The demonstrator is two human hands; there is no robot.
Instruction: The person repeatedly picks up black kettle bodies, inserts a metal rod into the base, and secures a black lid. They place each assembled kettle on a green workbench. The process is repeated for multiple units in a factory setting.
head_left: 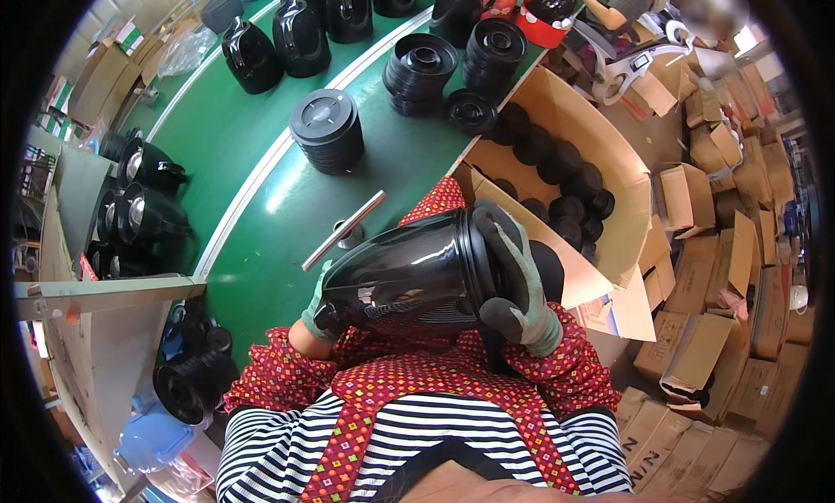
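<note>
A glossy black jug (396, 272) lies on its side across my lap, its wide ringed end to the right. My left hand (318, 310), in a pale green glove, is closed round the narrow end; its fingers are mostly hidden behind the jug. My right hand (526, 290), in a green glove with dark-coated fingers, grips the wide end with the fingers over the rim. Whether a separate round part sits under that palm is hidden. Just beyond the jug, a silver metal bar (344, 231) rests across a small round post on the green table (252, 229).
A stack of black discs (328, 130) stands ahead, with ribbed black stacks (421, 72) farther right. Black jugs (300, 37) stand at the back. An open cardboard box (609, 155) on the right holds black round parts. A grey partition (113, 296) borders the left.
</note>
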